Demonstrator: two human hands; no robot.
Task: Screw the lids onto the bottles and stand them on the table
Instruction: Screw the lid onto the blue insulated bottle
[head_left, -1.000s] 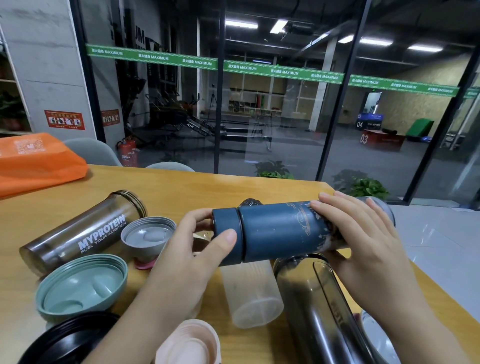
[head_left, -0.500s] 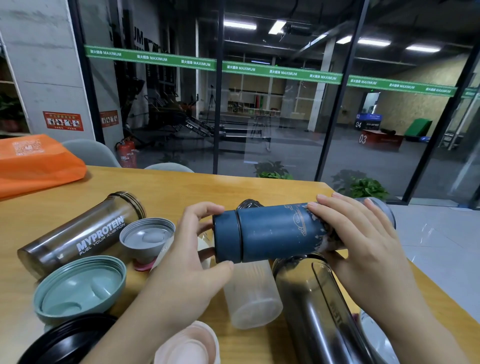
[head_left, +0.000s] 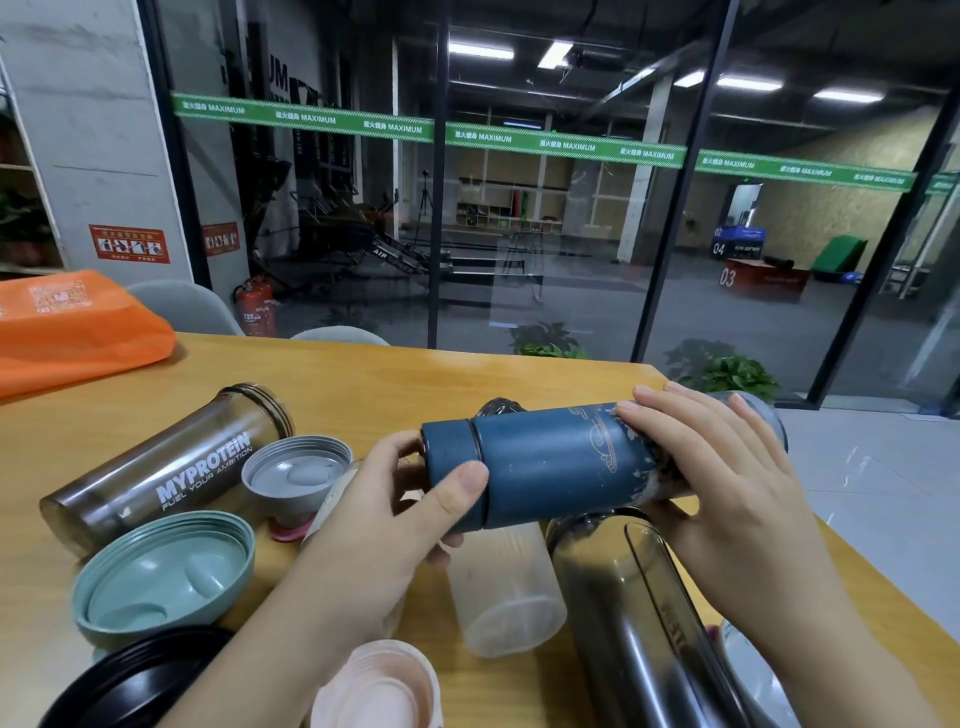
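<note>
I hold a dark blue bottle (head_left: 556, 462) sideways above the wooden table (head_left: 363, 379). My left hand (head_left: 384, 519) grips its blue lid (head_left: 447, 478) at the left end, thumb on the front. My right hand (head_left: 727, 499) wraps the bottle's right end. A smoky MYPROTEIN bottle (head_left: 161, 467) lies open on the left. A frosted clear bottle (head_left: 504, 587) and a dark smoky bottle (head_left: 639, 613) lie under my hands. Loose lids lie nearby: grey (head_left: 296, 478), green (head_left: 166, 571), black (head_left: 135, 680), pink (head_left: 379, 686).
An orange bag (head_left: 78, 327) lies at the table's far left. Two grey chair backs (head_left: 187, 306) stand behind the far edge, in front of a glass wall. The table's right edge (head_left: 831, 540) runs just beyond my right hand.
My left hand has re-gripped the lid, thumb shifting from under it back onto its front. The bottle stays sideways in nearly the same place.
</note>
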